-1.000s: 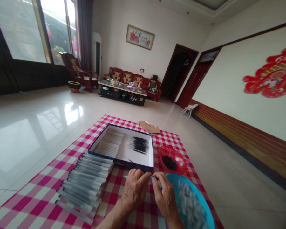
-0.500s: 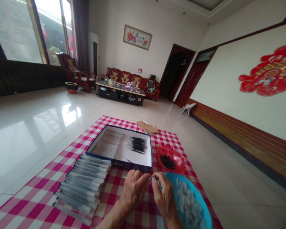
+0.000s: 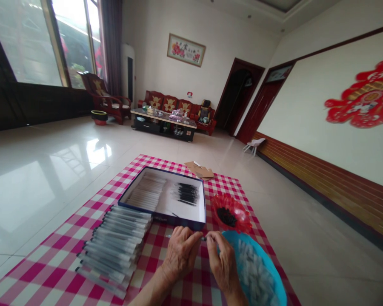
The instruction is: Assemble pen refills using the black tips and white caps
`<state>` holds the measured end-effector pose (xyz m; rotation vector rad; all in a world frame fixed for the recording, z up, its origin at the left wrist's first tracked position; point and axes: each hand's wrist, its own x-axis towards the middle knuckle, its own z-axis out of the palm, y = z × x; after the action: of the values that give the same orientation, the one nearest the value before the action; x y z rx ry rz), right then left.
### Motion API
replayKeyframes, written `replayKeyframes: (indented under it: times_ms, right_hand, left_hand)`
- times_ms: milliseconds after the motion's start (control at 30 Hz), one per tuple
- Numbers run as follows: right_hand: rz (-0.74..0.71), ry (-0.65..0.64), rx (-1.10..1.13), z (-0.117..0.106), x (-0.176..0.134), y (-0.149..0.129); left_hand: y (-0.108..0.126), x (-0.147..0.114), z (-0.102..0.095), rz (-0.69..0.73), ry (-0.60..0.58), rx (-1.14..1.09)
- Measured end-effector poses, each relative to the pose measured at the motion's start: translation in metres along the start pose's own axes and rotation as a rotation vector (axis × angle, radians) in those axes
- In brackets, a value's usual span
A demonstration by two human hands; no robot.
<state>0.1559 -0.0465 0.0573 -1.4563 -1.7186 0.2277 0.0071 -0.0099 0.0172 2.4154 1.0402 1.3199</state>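
In the head view, my left hand (image 3: 181, 248) is closed around a slim pen; its clear end pokes out left of my knuckles. My right hand (image 3: 221, 255) pinches at the pen's other end, where a small dark pen part (image 3: 204, 239) shows between the two hands. Most of the pen is hidden by my fingers. On the left lies a stack of translucent pens (image 3: 115, 246) with dark ends. Just beyond my hands, a shallow box (image 3: 166, 219) holds clear tubes (image 3: 147, 193) on its left and slim black-ended pieces (image 3: 187, 193) on its right.
Right of the box, a red petal-edged bowl (image 3: 242, 216) holds small black pieces (image 3: 226, 216). A blue basin (image 3: 279, 276) of translucent caps (image 3: 255, 267) stands beside my right hand. Brown cardboard (image 3: 201, 171) lies at the checked tablecloth's (image 3: 83, 225) far edge. Farther off is a coffee table (image 3: 162, 123).
The view has shifted slightly, moving the scene a little to the right. My right hand sits slightly farther from the left, showing more of the dark part between them.
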Motion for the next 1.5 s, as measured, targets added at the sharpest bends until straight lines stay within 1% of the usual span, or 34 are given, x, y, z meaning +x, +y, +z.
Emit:
replayKeyframes:
  times_ms: [133, 333, 400, 567, 700, 767, 800, 867, 933, 1000, 1033, 1100, 1167, 1233, 1333, 1433, 1500]
  right_hand:
    - [-0.048, -0.024, -0.041, 0.001, -0.001, 0.0]
    - [-0.024, 0.042, -0.155, 0.011, -0.004, 0.008]
    - [-0.024, 0.042, -0.155, 0.01, -0.004, 0.007]
    - [-0.043, -0.011, -0.112, 0.004, -0.003, -0.001]
    - [-0.046, 0.002, -0.137, 0.006, -0.003, 0.0]
    - [-0.039, 0.012, -0.152, 0.008, -0.003, 0.001]
    - [-0.033, 0.025, -0.16, 0.009, -0.002, 0.001]
    - [-0.013, 0.081, -0.175, 0.008, -0.001, -0.001]
    - [0.025, 0.174, -0.18, 0.004, 0.0, -0.004]
    - [0.079, 0.269, -0.166, 0.0, 0.001, -0.009]
    - [0.112, 0.308, -0.148, -0.002, 0.0, -0.012]
    - [0.184, 0.356, -0.089, -0.005, -0.002, -0.02]
    - [0.259, 0.36, -0.015, -0.005, -0.006, -0.027]
    - [0.328, 0.323, 0.054, -0.001, -0.013, -0.034]
    - [0.424, 0.226, 0.209, 0.014, -0.025, -0.039]
    - [0.587, 0.07, 0.5, 0.037, -0.04, -0.04]
    - [0.704, -0.05, 0.683, 0.054, -0.048, -0.04]
  left_hand:
    - [0.002, 0.0, -0.001, 0.0, -0.03, 0.009]
    - [0.004, 0.0, -0.001, -0.002, -0.058, 0.012]
    - [0.004, 0.0, -0.002, -0.007, -0.057, 0.013]
    - [0.006, 0.001, -0.003, -0.005, -0.051, 0.007]
    - [0.005, 0.001, -0.003, -0.003, -0.052, 0.013]
    - [0.004, 0.002, -0.003, 0.012, -0.021, 0.013]
    - [0.003, 0.002, -0.003, 0.027, 0.016, 0.011]
    - [0.003, 0.002, -0.004, 0.049, 0.127, -0.002]
    - [0.004, 0.002, -0.005, 0.029, 0.25, -0.044]
    - [0.003, 0.001, -0.005, -0.045, 0.308, -0.151]
    - [0.002, 0.0, -0.004, -0.106, 0.303, -0.226]
    - [0.001, -0.001, -0.002, -0.27, 0.244, -0.415]
    - [-0.002, -0.001, 0.002, -0.462, 0.195, -0.649]
    - [-0.005, 0.0, 0.006, -0.625, 0.187, -0.892]
    - [-0.008, 0.003, 0.008, -0.795, 0.206, -1.182]
    - [-0.009, 0.006, 0.007, -0.942, 0.191, -1.392]
    - [-0.008, 0.008, 0.005, -1.002, 0.14, -1.495]
